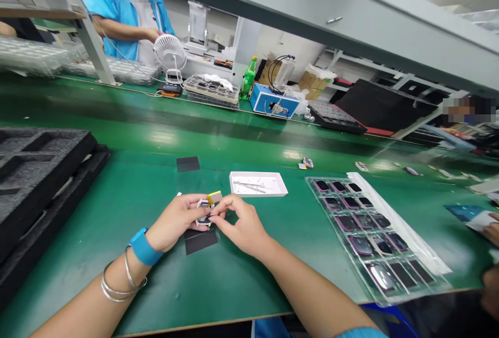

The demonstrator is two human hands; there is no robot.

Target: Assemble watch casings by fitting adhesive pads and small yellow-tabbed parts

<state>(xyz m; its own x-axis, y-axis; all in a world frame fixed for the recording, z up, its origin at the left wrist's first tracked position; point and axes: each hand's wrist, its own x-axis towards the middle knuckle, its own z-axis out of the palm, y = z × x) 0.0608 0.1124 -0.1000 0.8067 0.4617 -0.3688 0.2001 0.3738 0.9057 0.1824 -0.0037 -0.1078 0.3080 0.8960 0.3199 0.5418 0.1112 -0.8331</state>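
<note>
A small open gadget held between two bare hands

Through the head camera I have the small gadget (203,213) just above the green table (268,275), over a dark mat (200,243) and well to the left of the clear tray (344,242). The left hand (175,221) is clamped on it, thumb on the near face and fingers around the far side. The right hand (242,228) brings thumb and forefinger close together at its right edge; the fingertips are tiny from here, so I can't tell whether they are pinching a part or only touching.

I judge it very light and stiff in the shell, perhaps a little slick, with a delicate inside that would not forgive a hard squeeze. I'd take hold by the outer rim, as the left hand seems to, and keep pressure off the middle.

It looks pale around the border, with dark, busy detail within. A flat silver piece with a yellow edge (214,197) sticks out at its top, between the hands. Beyond it, a white box (260,194) holds tweezers (249,186) and scattered specks.
</note>
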